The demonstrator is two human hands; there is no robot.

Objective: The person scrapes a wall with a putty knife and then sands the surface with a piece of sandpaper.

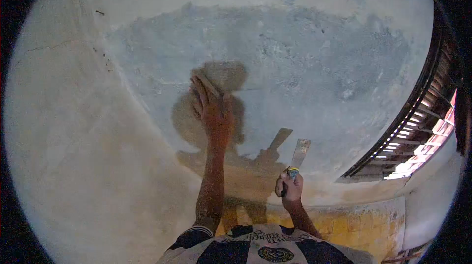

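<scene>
Flat block [211,84], at the wall [147,166], over the grey patch [305,62], inward of its lower-left edge. Left hand [215,115] fingers closed round it; firm contact can't be told. Right hand [291,186] grips a scraper [301,153], blade up, near the patch's lower edge. Step, probably: rubbing the patch smooth. Next stroke likely wants the block flat, pressure even. Shirt [223,252]: lettering, round emblem, neither surely legible. No brand readable on the tools.
</scene>
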